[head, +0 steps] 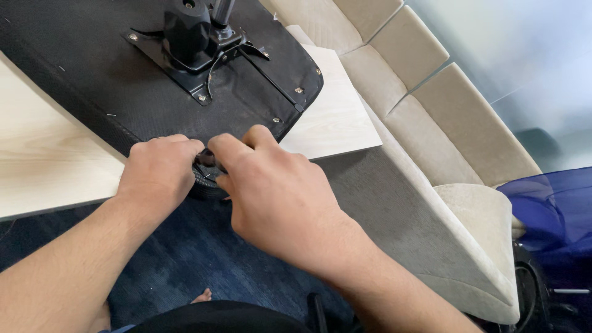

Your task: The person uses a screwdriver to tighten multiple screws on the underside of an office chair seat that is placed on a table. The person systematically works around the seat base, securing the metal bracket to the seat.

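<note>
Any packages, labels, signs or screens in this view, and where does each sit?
None in view: no package, label, sign or screen.
What shows instead: an upturned black chair seat with a metal bracket on a pale wooden table, a beige sofa to the right, and blue carpet below.
The left hand and right hand grip a small black part at the seat's edge.

Two hands: left hand (159, 169), right hand (277, 194), both at the near edge of one upturned black chair seat (92, 80). One small black wheel (206, 179) between them. One metal bracket plate (203, 58) on the seat, one black knob (185, 28) above it. One wooden counter (336, 117) under the seat. One beige sofa (431, 123) right of it.
</note>
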